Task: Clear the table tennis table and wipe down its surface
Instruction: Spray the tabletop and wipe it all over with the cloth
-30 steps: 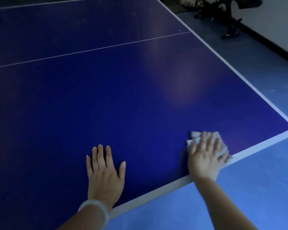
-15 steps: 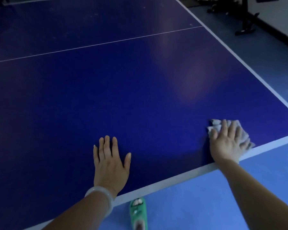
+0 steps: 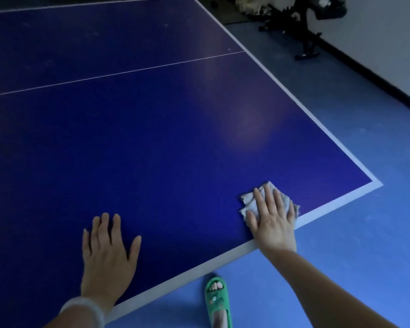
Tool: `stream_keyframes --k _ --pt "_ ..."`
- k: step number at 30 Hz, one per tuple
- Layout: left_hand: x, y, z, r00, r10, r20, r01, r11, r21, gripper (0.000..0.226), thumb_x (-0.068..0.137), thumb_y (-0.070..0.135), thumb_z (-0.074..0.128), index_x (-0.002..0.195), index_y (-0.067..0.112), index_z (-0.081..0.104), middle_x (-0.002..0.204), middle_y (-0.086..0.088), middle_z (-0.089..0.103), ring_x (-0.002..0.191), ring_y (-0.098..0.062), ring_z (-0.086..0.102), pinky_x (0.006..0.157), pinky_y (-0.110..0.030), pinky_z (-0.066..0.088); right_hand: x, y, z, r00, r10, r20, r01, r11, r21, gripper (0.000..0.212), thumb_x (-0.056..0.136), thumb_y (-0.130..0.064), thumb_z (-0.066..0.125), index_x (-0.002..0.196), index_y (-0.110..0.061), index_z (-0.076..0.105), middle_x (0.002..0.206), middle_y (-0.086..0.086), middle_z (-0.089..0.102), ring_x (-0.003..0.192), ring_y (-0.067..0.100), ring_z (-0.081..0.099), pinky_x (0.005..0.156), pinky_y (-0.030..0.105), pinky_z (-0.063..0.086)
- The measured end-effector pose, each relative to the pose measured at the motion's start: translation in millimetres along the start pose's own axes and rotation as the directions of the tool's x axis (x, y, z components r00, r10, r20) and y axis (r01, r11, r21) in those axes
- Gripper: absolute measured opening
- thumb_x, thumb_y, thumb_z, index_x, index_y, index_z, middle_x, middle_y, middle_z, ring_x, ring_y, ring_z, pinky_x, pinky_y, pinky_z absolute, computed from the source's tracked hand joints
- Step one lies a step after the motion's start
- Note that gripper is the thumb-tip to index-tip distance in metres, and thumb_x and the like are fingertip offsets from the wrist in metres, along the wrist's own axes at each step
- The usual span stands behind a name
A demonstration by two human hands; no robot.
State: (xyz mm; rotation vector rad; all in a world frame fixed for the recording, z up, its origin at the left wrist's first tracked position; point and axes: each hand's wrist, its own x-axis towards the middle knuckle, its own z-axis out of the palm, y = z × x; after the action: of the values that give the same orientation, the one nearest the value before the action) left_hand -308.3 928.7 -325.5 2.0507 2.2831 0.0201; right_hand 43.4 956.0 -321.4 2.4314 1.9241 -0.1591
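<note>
The right hand (image 3: 273, 223) pressed a cloth (image 3: 249, 201) under flat fingers at the desk (image 3: 152, 138)'s five o'clock edge for wiping, while the left hand (image 3: 107, 254), fingers spread wide, braced at seven o'clock

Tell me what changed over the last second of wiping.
The right hand slid the cloth along the table's near white edge, toward the corner and back again. The left hand stayed flat on the blue surface. A green slipper came into view below.

Green slipper (image 3: 217, 301), black stand (image 3: 303, 31)
</note>
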Motion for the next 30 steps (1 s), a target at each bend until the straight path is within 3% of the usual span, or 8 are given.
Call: stream_keyframes --k 5,10,16,19,23,25,27,30 --pt "11 24 -5 1.000 -0.020 -0.020 0.018 0.994 -0.107 0.076 0.095 0.055 0.030 0.138 -0.006 0.044 0.146 -0.029 0.035 0.140 -0.043 0.028 0.115 -0.062 0.021 2 1 -1 1.000 0.007 -0.003 -0.007 1.000 -0.011 0.069 0.093 -0.058 0.008 0.156 -0.032 0.016 0.164 -0.004 0.009 0.152 0.021 0.004 0.121 0.051 -0.002" --pt "46 158 -8 0.948 0.311 -0.067 -0.319 0.926 -0.201 0.054 0.098 0.035 0.047 0.142 0.003 0.045 0.152 -0.018 0.036 0.143 -0.034 0.029 0.119 -0.051 0.021 5 7 -2 0.998 -0.045 -0.046 0.046 0.999 0.026 0.065 0.095 -0.055 0.022 0.154 -0.028 0.029 0.163 -0.001 0.019 0.151 0.024 0.013 0.120 0.055 0.008" --pt "86 273 3 0.967 0.254 -0.003 -0.254 0.965 -0.069 0.065 0.101 0.047 0.014 0.154 0.011 0.019 0.162 -0.013 0.015 0.150 -0.027 0.007 0.122 -0.047 0.005 31 64 0 0.962 -0.246 -0.119 0.250 0.968 0.018 0.060 0.095 -0.050 0.035 0.150 -0.027 0.039 0.160 -0.003 0.028 0.149 0.021 0.023 0.117 0.054 0.013" --pt "87 277 8 0.972 0.235 -0.008 -0.235 0.970 -0.057 0.069 0.098 0.051 0.016 0.151 0.009 0.030 0.157 -0.015 0.028 0.148 -0.029 0.019 0.121 -0.051 0.015 66 126 -6 0.987 0.060 -0.148 -0.051 0.996 0.068 0.058 0.097 -0.047 0.028 0.150 -0.025 0.039 0.160 -0.001 0.028 0.148 0.023 0.024 0.120 0.052 0.009" --pt "87 277 10 0.971 0.236 0.027 -0.234 0.971 -0.044 0.069 0.097 0.051 0.020 0.149 0.008 0.034 0.155 -0.016 0.032 0.146 -0.030 0.024 0.119 -0.052 0.018 84 132 -9 0.858 0.501 -0.115 -0.456 0.845 0.278 0.060 0.096 -0.043 0.024 0.151 -0.022 0.036 0.162 0.002 0.022 0.150 0.024 0.019 0.119 0.056 0.008" --pt "87 278 10 0.972 0.234 0.035 -0.232 0.972 -0.038 0.069 0.097 0.050 0.021 0.149 0.007 0.035 0.154 -0.017 0.033 0.146 -0.030 0.025 0.119 -0.052 0.019 77 103 -7 0.907 0.384 -0.173 -0.341 0.911 0.233 0.062 0.093 -0.044 0.025 0.149 -0.021 0.041 0.159 0.005 0.031 0.147 0.027 0.028 0.117 0.059 0.014" --pt "87 278 9 0.972 0.233 0.039 -0.231 0.972 -0.033 0.069 0.096 0.049 0.022 0.148 0.006 0.036 0.154 -0.018 0.034 0.146 -0.031 0.026 0.118 -0.053 0.021 68 89 1 0.985 0.046 -0.169 -0.025 0.992 0.124 0.059 0.095 -0.045 0.032 0.149 -0.022 0.040 0.159 0.003 0.031 0.147 0.026 0.027 0.117 0.059 0.016" --pt "87 278 6 0.968 0.246 0.041 -0.245 0.969 -0.036 0.069 0.096 0.050 0.022 0.148 0.005 0.036 0.153 -0.018 0.035 0.145 -0.031 0.027 0.117 -0.054 0.023 79 125 1 0.965 -0.230 -0.126 0.235 0.972 0.025 0.058 0.097 -0.045 0.035 0.151 -0.025 0.037 0.162 -0.003 0.023 0.148 0.022 0.026 0.115 0.060 0.021"
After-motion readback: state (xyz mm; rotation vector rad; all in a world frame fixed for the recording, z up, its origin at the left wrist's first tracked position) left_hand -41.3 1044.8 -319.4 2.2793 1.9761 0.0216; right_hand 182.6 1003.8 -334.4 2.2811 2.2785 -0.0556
